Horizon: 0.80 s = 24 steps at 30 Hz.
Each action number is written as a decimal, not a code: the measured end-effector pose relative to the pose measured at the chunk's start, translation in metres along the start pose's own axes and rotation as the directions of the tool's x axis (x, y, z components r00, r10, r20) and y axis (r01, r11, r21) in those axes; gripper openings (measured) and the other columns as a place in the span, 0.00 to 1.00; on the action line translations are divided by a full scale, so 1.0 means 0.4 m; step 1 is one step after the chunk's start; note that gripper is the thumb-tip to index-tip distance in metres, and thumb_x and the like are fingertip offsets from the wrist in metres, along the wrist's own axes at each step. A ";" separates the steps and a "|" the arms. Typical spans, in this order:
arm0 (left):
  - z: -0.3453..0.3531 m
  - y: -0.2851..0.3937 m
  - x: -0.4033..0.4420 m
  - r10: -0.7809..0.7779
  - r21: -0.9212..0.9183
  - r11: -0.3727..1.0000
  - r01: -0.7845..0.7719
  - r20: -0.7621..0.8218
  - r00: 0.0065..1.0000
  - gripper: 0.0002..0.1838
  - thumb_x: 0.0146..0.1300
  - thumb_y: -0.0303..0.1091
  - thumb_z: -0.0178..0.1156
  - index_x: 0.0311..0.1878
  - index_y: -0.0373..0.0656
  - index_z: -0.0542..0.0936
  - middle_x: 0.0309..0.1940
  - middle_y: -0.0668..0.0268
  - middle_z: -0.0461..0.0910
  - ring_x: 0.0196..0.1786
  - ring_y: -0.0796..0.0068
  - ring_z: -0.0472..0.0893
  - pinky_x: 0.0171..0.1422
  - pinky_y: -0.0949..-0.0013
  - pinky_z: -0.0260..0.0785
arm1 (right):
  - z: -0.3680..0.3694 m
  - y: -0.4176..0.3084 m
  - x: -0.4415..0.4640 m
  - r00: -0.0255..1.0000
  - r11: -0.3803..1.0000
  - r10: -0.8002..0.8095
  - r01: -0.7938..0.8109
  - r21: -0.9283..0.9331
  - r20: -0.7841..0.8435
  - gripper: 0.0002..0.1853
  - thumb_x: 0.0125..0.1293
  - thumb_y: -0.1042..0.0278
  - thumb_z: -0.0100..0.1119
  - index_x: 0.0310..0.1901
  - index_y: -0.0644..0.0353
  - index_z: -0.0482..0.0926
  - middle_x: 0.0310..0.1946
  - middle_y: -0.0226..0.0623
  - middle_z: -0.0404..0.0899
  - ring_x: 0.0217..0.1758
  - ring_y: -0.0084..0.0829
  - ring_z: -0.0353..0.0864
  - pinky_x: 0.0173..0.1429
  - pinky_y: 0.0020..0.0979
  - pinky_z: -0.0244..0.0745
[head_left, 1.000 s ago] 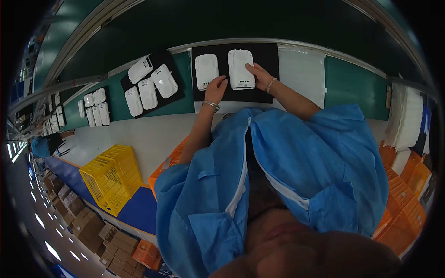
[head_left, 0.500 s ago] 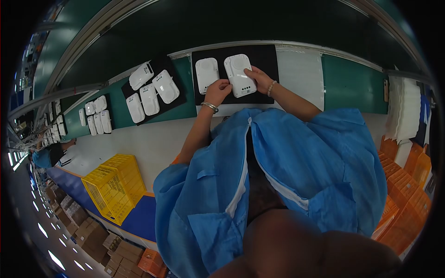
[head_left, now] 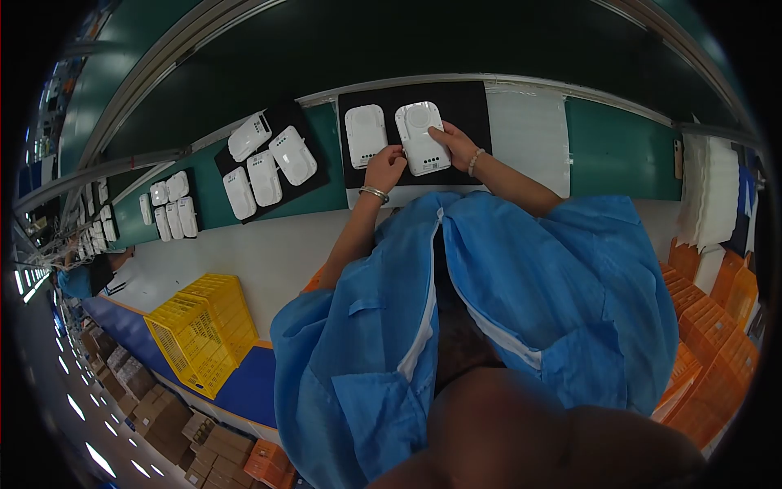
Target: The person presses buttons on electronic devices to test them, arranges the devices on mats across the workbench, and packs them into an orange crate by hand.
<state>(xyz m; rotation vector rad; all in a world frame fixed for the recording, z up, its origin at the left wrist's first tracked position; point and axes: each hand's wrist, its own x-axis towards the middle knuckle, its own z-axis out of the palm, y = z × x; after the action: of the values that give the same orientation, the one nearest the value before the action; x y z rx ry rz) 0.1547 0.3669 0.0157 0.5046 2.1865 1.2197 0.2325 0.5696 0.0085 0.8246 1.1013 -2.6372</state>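
A white rounded plastic device (head_left: 421, 142) with a round raised disc and a row of dark dots is between my hands, over a black mat (head_left: 460, 98). My right hand (head_left: 457, 145) grips its right edge, thumb on the front face. At its lower left edge is my left hand (head_left: 385, 167), its fingertips pinched together. Whether they hold the edge or some small part is hidden. A second white device (head_left: 365, 130) of the same kind lies on the mat to the left, just beyond my left hand.
Several similar white devices (head_left: 264, 177) lie on another black mat to the left, and more (head_left: 173, 204) farther along the green bench (head_left: 623, 147). A whitish sheet (head_left: 528, 134) covers the bench to the right. A yellow crate (head_left: 199, 330) stands behind on the left; orange crates (head_left: 709, 342) are at right.
The view has shifted very slightly. Both hands stay at the same device, with the left fingertips a little changed in position at its lower left edge.
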 end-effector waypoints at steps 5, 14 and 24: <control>-0.004 0.000 0.006 -0.129 -0.229 0.965 0.130 0.017 0.991 0.21 0.62 0.32 0.58 0.56 0.33 0.76 0.43 0.56 0.84 0.39 0.70 0.85 0.42 0.72 0.78 | -0.014 0.011 0.029 1.000 1.000 0.002 -0.002 0.021 -0.005 0.23 0.67 0.62 0.62 0.60 0.58 0.71 0.52 0.38 0.79 0.53 0.32 0.80 0.56 0.37 0.78; -0.179 -0.189 0.004 -0.103 0.231 0.943 0.238 -0.477 0.873 0.14 0.60 0.36 0.59 0.47 0.42 0.82 0.39 0.55 0.85 0.42 0.57 0.84 0.48 0.61 0.76 | -0.008 0.008 0.057 0.944 0.761 -0.250 0.053 -0.647 -0.216 0.32 0.61 0.57 0.65 0.64 0.61 0.68 0.50 0.43 0.81 0.47 0.40 0.82 0.53 0.40 0.78; -0.201 -0.216 0.073 -0.257 0.011 0.965 0.261 -0.139 0.956 0.14 0.62 0.38 0.61 0.45 0.39 0.84 0.36 0.57 0.85 0.38 0.65 0.85 0.45 0.66 0.76 | 0.082 0.023 0.109 0.801 0.130 -0.562 0.331 -0.935 0.205 0.32 0.55 0.61 0.66 0.62 0.61 0.70 0.58 0.50 0.70 0.60 0.47 0.71 0.65 0.40 0.68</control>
<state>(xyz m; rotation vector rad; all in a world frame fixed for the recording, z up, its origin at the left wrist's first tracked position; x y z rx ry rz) 0.0765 0.2882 -0.0339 0.1413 2.3012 1.1083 0.1853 0.5426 -0.0021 0.4405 2.9247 -1.4518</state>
